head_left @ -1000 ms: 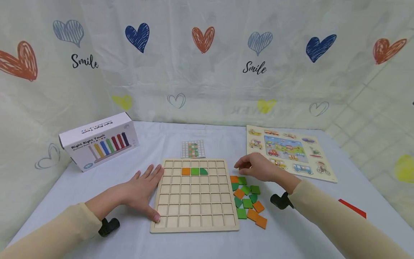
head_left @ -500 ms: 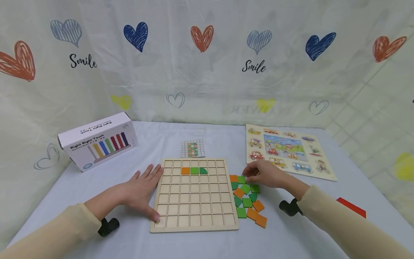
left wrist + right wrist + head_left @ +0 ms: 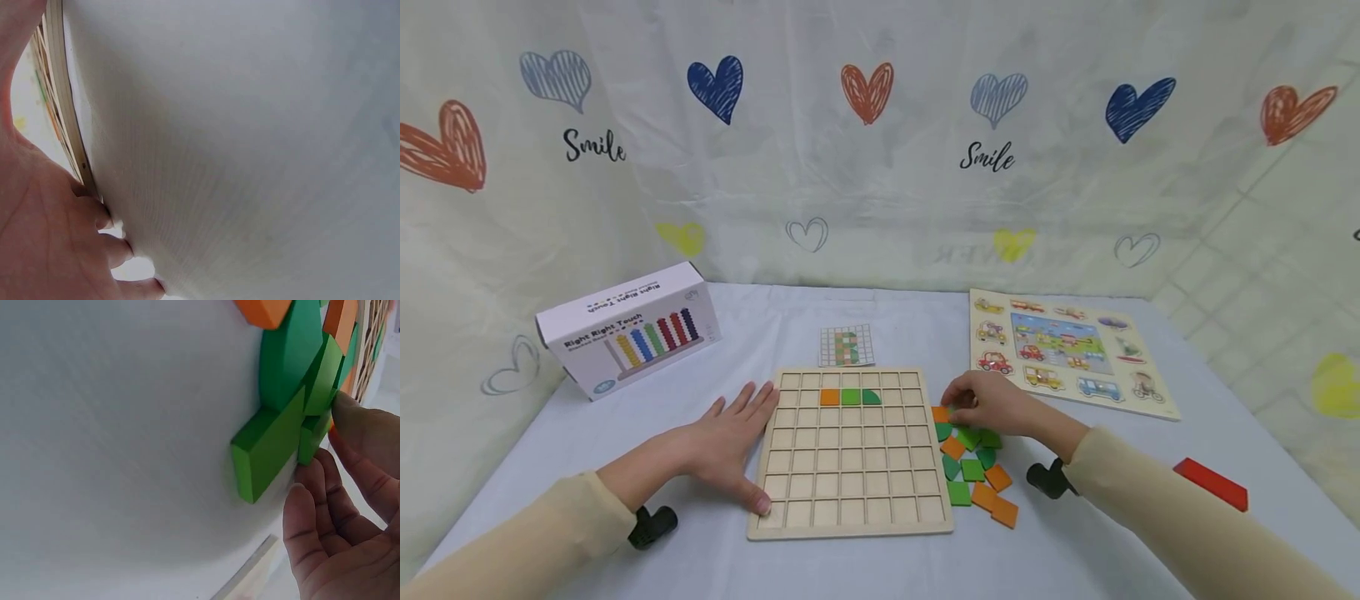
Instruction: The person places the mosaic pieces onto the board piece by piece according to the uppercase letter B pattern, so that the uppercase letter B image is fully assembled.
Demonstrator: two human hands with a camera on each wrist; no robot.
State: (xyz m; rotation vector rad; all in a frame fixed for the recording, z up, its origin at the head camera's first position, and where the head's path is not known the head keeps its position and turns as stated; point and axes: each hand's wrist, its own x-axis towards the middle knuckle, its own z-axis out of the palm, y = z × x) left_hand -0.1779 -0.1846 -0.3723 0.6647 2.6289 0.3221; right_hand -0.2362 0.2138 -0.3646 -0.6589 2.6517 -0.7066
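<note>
My left hand (image 3: 724, 446) lies spread along the left side of a wooden grid board (image 3: 857, 527), thumb on its lower left corner. An orange square tile (image 3: 830, 397), a green square tile (image 3: 851, 397) and a dark green quarter-round tile (image 3: 871, 397) sit side by side in the second row. My right hand (image 3: 992, 404) is low over loose tiles beside the board, thumb and index finger close together near an orange tile (image 3: 940, 414). In the right wrist view the thumb meets a small green tile (image 3: 312, 439); I cannot tell whether it is pinched.
Loose orange and green tiles (image 3: 972, 471) lie right of the board. Behind it is a small pattern card (image 3: 827, 346). A white toy box (image 3: 632, 333) stands back left, a vehicle puzzle board (image 3: 1105, 397) back right. A flat red object (image 3: 1212, 484) lies near the right sleeve.
My right hand came down to the tiles, shifted right toward the green one, then moved back left toward the board. The left hand stayed still.
</note>
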